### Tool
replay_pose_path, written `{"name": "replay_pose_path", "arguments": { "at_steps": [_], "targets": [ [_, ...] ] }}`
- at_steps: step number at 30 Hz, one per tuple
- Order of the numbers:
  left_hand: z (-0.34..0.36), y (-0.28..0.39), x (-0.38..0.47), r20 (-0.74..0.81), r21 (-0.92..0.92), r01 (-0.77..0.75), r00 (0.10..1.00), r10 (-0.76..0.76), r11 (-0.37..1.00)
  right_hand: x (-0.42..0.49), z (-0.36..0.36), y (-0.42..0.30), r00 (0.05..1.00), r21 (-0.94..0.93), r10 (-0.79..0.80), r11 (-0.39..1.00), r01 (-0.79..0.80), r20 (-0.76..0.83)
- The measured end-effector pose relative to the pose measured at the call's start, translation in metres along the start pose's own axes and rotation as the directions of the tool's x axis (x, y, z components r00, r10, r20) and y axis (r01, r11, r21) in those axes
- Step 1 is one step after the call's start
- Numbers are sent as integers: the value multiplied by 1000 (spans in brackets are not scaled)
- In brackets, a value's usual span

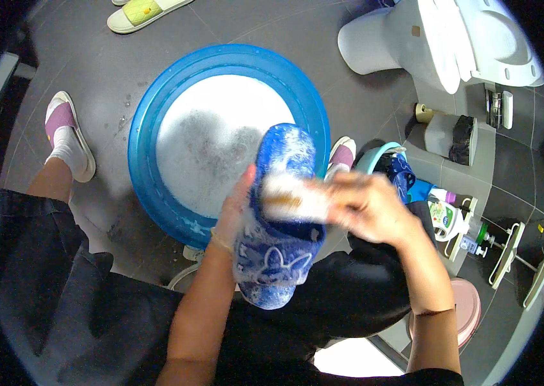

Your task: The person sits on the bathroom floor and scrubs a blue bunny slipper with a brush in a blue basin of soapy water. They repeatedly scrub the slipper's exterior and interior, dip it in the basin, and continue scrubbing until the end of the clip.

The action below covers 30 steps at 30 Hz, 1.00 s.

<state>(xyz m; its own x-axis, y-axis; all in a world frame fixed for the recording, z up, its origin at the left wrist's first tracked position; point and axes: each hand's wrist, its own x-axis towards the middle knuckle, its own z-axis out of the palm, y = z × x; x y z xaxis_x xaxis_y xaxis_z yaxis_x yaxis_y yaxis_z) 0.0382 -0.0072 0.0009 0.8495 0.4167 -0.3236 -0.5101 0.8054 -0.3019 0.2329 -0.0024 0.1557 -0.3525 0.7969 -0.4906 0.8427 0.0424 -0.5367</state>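
A blue slide slipper (285,149), streaked with white suds, is held over the near right rim of a large blue plastic basin (149,101). Its dark blue strap carries a white line drawing. My left hand (236,207) grips the slipper along its left side; the fingers beneath are hidden. In my right hand (366,205) is a scrubbing brush (284,198), blurred and foam-covered, pressed on or just over the slipper near the strap opening. White foam (224,96) floats on the water in the basin, with darker thin patches in the middle.
At upper right stands a white toilet (373,41), with a waste bin (445,137) beside it. A light-blue bucket (373,157) holds another blue slipper (401,176). Bottles (445,219) sit on a rack near my right elbow. A yellow-green slipper (144,13) lies beyond the basin.
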Motion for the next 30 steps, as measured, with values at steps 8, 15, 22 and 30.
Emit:
{"name": "replay_pose_path", "arguments": {
  "at_steps": [8,15,22,30],
  "targets": [
    [-19,-2,2,-75,73,-125,989,130,989,12,12,15,992,132,99,987,-88,-83],
    [6,-2,-1,22,58,-82,996,81,995,24,11,36,967,161,159,979,-128,-198],
    [-6,10,-6,56,28,13,998,-14,1000,22,20,28,985,152,150,979,-136,-88],
    [3,14,-13,65,64,10,998,-15,998,23,28,21,989,290,118,953,-89,-84]
  ]
}}
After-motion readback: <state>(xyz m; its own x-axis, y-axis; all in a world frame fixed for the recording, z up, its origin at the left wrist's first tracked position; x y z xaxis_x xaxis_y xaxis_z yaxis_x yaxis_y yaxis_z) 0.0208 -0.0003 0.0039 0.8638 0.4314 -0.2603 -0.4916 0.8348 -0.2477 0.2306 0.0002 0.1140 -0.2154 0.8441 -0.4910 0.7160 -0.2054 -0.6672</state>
